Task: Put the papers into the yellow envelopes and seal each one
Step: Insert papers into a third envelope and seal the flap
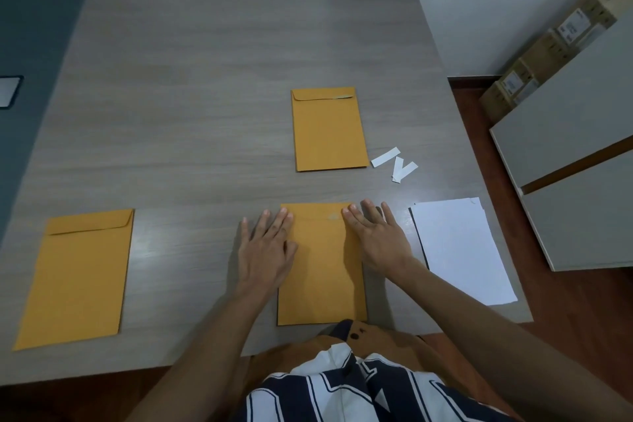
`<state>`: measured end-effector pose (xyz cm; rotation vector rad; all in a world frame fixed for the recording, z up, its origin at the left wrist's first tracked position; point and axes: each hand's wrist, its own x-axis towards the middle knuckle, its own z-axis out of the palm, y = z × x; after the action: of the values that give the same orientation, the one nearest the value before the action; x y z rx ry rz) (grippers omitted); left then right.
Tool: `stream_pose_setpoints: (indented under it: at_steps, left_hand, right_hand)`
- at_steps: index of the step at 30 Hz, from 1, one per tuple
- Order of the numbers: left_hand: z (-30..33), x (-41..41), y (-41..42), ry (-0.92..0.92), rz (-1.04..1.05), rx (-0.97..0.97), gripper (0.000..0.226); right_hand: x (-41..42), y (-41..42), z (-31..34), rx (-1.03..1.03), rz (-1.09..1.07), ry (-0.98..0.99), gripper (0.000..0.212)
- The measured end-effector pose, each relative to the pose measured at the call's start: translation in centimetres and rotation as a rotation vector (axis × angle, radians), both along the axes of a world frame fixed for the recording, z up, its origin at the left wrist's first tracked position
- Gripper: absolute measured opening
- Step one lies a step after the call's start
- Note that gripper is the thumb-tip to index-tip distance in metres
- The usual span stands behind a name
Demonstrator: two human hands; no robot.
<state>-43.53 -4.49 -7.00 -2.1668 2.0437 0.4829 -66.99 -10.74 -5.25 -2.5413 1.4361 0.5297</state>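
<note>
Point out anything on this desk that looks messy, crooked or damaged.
Three white paper strips lie scattered right of the far envelope, like loose litter. That envelope's flap looks torn or scuffed at its right end. The paper stack sits slightly fanned and tilted.

Around the middle envelope, the table is bare on its left as far as the left envelope. Beyond its far edge lie another envelope and white strips, with a bare band between. On its right, white papers fill the surface to the table's edge.
</note>
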Motion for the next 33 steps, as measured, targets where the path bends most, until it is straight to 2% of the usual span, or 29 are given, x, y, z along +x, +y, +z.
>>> stream_pose_setpoints:
  at_steps: [2,6,8,9,12,14,18,20,23,27,33]
  left_hand:
    - [0.1,0.2,-0.5,0.057,0.037,-0.065,0.059]
    - [0.2,0.6,-2.3,0.127,0.108,-0.222,0.035]
    - [0.6,0.5,-3.6,0.216,0.156,-0.270,0.024]
    - [0.8,0.3,-4.2,0.261,0.161,-0.274,0.026]
    - [0.9,-0.2,-5.6,0.298,0.136,-0.181,0.047]
    - [0.9,-0.2,-6.3,0.286,0.143,-0.123,0.053]
    - [1.2,0.1,-7.2,0.271,0.156,-0.043,0.042]
    - [1.5,0.5,-7.4,0.301,0.170,0.005,0.035]
    - [1.8,1.6,-8.3,0.534,0.265,0.121,0.029]
    - [3.1,3.0,-10.3,0.919,0.429,0.128,0.020]
    - [4.6,3.3,-16.4,0.967,0.492,-0.054,0.021]
  right_hand:
    - [0.5,-0.4,0.3,-0.023,-0.010,-0.045,0.060]
    - [1.7,-1.7,1.0,-0.130,-0.158,-0.304,0.033]
    - [2.2,-2.8,0.9,-0.163,-0.227,-0.400,0.029]
    - [2.3,-3.4,0.9,-0.147,-0.239,-0.396,0.032]
    - [2.7,-4.8,1.0,-0.010,-0.268,-0.358,0.043]
    - [2.9,-5.4,0.9,0.071,-0.291,-0.364,0.044]
    - [3.1,-6.1,0.8,0.142,-0.307,-0.354,0.041]
    - [3.1,-6.3,0.8,0.239,-0.369,-0.421,0.038]
    - [2.7,-6.8,1.5,0.362,-0.509,-0.625,0.036]
    - [2.3,-8.7,3.0,0.299,-0.576,-0.790,0.034]
    - [3.2,-14.4,4.8,0.167,-0.692,-0.853,0.033]
